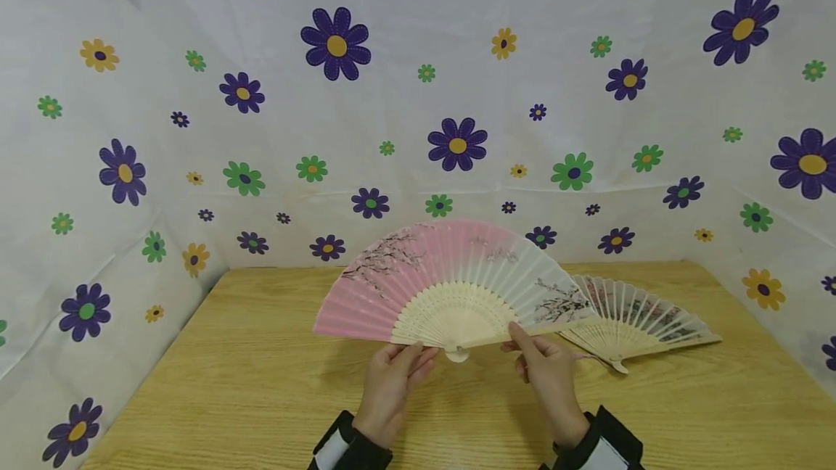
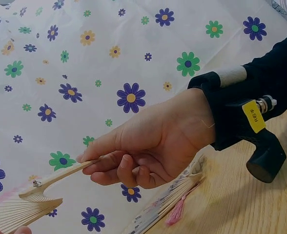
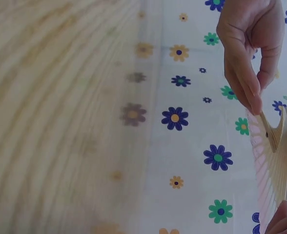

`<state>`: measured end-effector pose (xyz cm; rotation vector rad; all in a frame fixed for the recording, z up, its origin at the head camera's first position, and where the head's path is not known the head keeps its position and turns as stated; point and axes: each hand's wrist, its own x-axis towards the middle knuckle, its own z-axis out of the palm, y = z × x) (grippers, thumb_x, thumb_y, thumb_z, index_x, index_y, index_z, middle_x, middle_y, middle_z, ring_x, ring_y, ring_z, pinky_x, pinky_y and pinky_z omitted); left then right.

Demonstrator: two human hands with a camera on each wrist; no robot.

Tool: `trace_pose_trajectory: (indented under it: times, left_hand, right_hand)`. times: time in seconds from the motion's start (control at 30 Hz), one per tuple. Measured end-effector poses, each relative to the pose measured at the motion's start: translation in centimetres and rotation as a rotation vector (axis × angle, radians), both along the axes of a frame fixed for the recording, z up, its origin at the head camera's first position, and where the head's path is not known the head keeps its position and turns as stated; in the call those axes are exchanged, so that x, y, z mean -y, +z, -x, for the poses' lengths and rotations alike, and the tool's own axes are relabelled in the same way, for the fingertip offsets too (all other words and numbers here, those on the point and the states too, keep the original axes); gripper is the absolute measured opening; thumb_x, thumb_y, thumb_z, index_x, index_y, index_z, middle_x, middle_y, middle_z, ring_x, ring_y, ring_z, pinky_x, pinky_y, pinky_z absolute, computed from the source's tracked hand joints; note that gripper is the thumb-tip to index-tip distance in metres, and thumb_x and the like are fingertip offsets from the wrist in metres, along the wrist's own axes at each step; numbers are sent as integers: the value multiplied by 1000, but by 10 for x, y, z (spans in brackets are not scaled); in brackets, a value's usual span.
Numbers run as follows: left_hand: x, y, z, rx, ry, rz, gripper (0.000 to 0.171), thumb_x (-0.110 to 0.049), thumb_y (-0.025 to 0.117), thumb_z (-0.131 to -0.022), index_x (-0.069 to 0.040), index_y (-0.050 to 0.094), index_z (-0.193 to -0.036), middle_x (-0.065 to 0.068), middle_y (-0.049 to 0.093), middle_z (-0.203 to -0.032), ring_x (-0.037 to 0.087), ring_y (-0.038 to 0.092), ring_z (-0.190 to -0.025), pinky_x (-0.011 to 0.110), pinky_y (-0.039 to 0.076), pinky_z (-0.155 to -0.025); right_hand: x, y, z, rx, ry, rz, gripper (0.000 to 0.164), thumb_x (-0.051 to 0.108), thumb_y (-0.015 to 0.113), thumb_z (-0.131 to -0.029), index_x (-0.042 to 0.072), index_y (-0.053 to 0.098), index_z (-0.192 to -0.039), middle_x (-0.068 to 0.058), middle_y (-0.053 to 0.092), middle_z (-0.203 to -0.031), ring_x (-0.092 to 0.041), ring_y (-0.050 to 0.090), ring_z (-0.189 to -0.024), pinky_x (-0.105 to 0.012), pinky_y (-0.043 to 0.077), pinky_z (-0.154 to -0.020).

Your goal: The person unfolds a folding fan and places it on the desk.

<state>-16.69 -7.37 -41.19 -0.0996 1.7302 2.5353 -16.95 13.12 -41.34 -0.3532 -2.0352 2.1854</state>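
Observation:
A pink-and-white folding fan, printed with blossom branches, is spread wide above the table in the head view. My left hand pinches its lower left edge. Thumb in front, my right hand pinches the right outer stick. The pivot end points down between the two hands. In the left wrist view, the right hand grips one outer stick, fingers loosely bent below. At the upper right of the right wrist view, the left hand holds the other edge.
Behind and right of my right hand, a second open fan with a dark print lies on the wooden table. Its pink tassel shows in the left wrist view. A flower-patterned white cloth encloses the table at the back and sides.

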Motion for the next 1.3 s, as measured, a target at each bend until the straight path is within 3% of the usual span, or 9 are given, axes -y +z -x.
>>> trace_pose_trajectory:
  times: [0.2, 0.33, 0.53, 0.7, 0.83, 0.93, 1.1, 1.2, 1.3]
  left_hand:
    - [12, -9, 0, 14, -16, 13, 33, -1, 48, -107, 22, 45, -131, 3, 70, -99, 3, 72, -89, 18, 59, -86]
    - [29, -22, 1, 80, -30, 45, 39, -3, 47, -108, 23, 41, -137, 4, 72, -103, 4, 72, -93, 20, 59, -88]
    - [46, -38, 9, 187, 52, -14, 38, -1, 48, -107, 24, 45, -136, 3, 75, -94, 6, 74, -84, 20, 61, -80]
    - [51, -41, 14, 222, 78, -20, 40, -2, 48, -107, 25, 46, -137, 6, 75, -95, 8, 74, -84, 23, 62, -81]
    - [52, -38, 16, 227, 83, -14, 41, -3, 49, -106, 24, 46, -137, 7, 74, -93, 11, 74, -85, 26, 63, -81]
    - [52, -34, 14, 239, 63, 28, 42, -6, 49, -107, 23, 47, -137, 9, 74, -94, 14, 75, -85, 28, 64, -80]
    - [56, -25, 8, 249, -4, 113, 49, -12, 45, -109, 26, 43, -139, 28, 73, -110, 18, 75, -90, 31, 64, -83]
    - [57, -15, 6, 230, -35, 122, 50, -14, 44, -110, 25, 41, -141, 35, 67, -124, 18, 76, -93, 30, 63, -86]
    - [54, -2, 6, 145, -53, 225, 48, -15, 48, -110, 21, 47, -142, 35, 62, -134, 25, 76, -103, 34, 62, -91]
  right_hand:
    - [9, -10, 2, 34, 31, 5, 36, 22, 63, -106, 7, 77, -76, 10, 69, -70, -5, 45, -52, -19, 37, -54]
    - [18, -21, 4, 105, 90, -12, 37, 27, 63, -105, 1, 79, -85, 7, 68, -71, -5, 47, -56, -19, 36, -52]
    - [34, -35, 11, 195, 164, 35, 39, 31, 63, -105, -3, 79, -94, 7, 68, -71, -5, 47, -59, -17, 35, -49]
    - [40, -41, 15, 232, 163, 90, 37, 29, 65, -104, -4, 79, -95, 7, 71, -72, -4, 49, -59, -15, 37, -48]
    - [39, -42, 16, 257, 173, 83, 37, 29, 64, -105, -3, 79, -94, 8, 70, -70, -2, 52, -59, -14, 37, -49]
    - [33, -40, 15, 292, 228, 65, 41, 33, 59, -107, -2, 78, -97, 6, 71, -73, -1, 52, -58, -14, 35, -49]
    - [14, -31, 15, 339, 341, 50, 46, 37, 51, -110, 3, 78, -94, 6, 71, -74, 2, 50, -54, -13, 32, -49]
    - [-4, -17, 21, 270, 384, -31, 44, 35, 51, -110, 5, 78, -93, 7, 70, -74, 0, 50, -56, -14, 33, -49]
    - [-25, 2, 27, 112, 404, -254, 40, 32, 55, -108, 2, 78, -96, 4, 71, -78, -7, 57, -63, -19, 40, -53]
